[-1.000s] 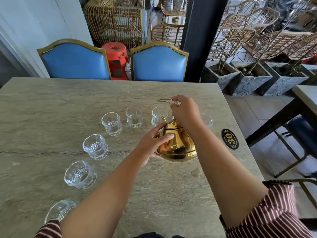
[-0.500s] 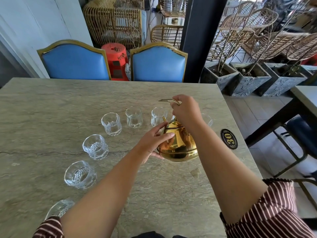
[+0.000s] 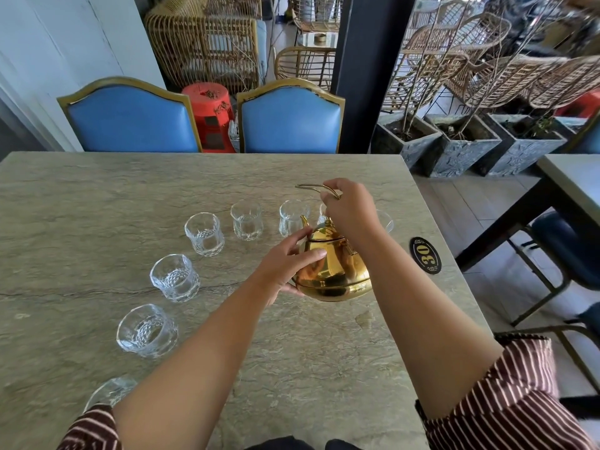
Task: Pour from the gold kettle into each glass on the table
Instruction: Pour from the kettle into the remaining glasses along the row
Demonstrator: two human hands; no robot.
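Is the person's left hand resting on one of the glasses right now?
No, the left hand is pressed against the side of the gold kettle, clear of every glass.

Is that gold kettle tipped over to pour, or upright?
Tipped slightly. The gold kettle leans spout-first toward the glasses, its base showing, right hand on the handle, left hand steadying it. No stream visible.

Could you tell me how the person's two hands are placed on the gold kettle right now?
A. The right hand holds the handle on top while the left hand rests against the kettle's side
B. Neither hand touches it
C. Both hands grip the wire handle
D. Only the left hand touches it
A: the right hand grips the wire handle above the gold kettle, while the left hand is pressed against its side.
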